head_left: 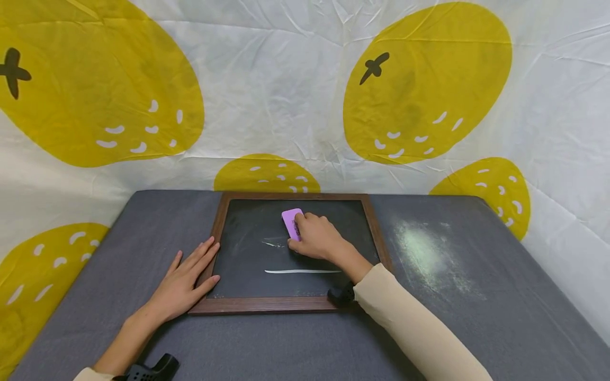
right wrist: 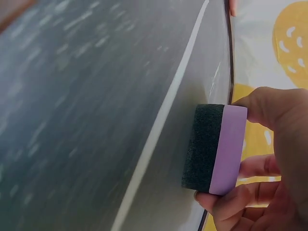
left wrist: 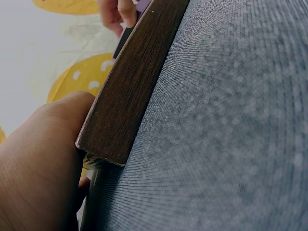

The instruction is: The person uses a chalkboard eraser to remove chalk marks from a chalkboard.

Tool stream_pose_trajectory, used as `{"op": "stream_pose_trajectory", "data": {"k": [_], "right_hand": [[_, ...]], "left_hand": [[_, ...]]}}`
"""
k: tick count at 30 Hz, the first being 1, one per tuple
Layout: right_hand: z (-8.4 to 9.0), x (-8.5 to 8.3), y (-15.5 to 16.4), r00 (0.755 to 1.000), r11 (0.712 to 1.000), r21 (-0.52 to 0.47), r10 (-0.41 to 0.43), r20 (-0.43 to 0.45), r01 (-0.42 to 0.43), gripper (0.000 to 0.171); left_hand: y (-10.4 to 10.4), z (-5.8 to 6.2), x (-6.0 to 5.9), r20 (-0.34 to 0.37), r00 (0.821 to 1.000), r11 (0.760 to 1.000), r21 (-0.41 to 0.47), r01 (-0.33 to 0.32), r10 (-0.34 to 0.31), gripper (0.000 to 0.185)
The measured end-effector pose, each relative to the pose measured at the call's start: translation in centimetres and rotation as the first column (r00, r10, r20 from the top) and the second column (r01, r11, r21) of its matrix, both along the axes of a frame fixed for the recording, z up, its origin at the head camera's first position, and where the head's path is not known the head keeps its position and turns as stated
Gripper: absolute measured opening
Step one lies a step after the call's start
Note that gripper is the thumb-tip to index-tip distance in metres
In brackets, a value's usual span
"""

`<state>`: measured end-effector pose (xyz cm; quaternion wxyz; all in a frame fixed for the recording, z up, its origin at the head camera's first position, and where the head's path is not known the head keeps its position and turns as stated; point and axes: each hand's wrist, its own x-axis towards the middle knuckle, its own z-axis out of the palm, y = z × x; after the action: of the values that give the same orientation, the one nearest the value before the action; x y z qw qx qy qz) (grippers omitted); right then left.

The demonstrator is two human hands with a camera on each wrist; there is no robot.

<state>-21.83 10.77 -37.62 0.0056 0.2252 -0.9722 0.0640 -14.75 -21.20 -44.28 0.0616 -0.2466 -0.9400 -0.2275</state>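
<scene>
A wood-framed chalkboard (head_left: 248,280) lies on the table. Over its middle, my right hand (head_left: 318,236) grips a purple chalkboard eraser (head_left: 289,222) between thumb and fingers. The right wrist view shows the dark felt (right wrist: 204,147) of the eraser facing the board. A long white chalk line (head_left: 300,271) runs across the board nearer to me, and a short faint chalk mark (head_left: 273,243) sits left of the eraser. My left hand (head_left: 178,286) rests with spread, straight fingers on the left side of the wooden frame (left wrist: 127,91).
Grey cloth (head_left: 267,344) covers the table. Right of the board lies a pale patch of chalk dust (head_left: 426,251). A white curtain (head_left: 271,79) with yellow fruit prints hangs behind and at the sides. A black wrist device (head_left: 152,368) is on the left arm.
</scene>
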Motion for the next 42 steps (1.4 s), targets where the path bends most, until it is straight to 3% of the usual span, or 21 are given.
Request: {"op": "stream_pose_trajectory", "data": {"k": [9, 20, 25, 36, 42], "right_hand": [[0.2, -0.5, -2.5, 0.997, 0.997, -0.013, 0.078, 0.028, -0.077, 0.046], [1.9, -0.4, -3.8, 0.961, 0.967, 0.106, 0.214, 0.173, -0.234, 0.058], [2.0, 0.0, -3.5, 0.949, 0.944, 0.158, 0.262, 0.177, -0.291, 0.06], [1.9, 0.8, -1.4, 0.9, 0.922, 0.023, 0.372, 0.229, -0.387, 0.062], [2.4, 1.3, 0.0, 0.898, 0.925, 0.006, 0.368, 0.239, -0.381, 0.061]], "left_hand": [[0.0, 0.0, 0.1, -0.007, 1.0, 1.0, -0.002, 0.004, -0.004, 0.068], [0.1, 0.2, 0.2, -0.017, 1.0, 1.0, 0.005, 0.002, -0.002, 0.067], [0.2, 0.2, 0.3, -0.013, 1.0, 1.0, 0.01, -0.003, 0.003, 0.066], [-0.1, -0.1, 0.2, -0.004, 1.0, 1.0, 0.002, -0.008, 0.008, 0.067], [-0.1, -0.2, 0.2, 0.002, 1.0, 1.0, -0.008, -0.006, 0.006, 0.067]]}}
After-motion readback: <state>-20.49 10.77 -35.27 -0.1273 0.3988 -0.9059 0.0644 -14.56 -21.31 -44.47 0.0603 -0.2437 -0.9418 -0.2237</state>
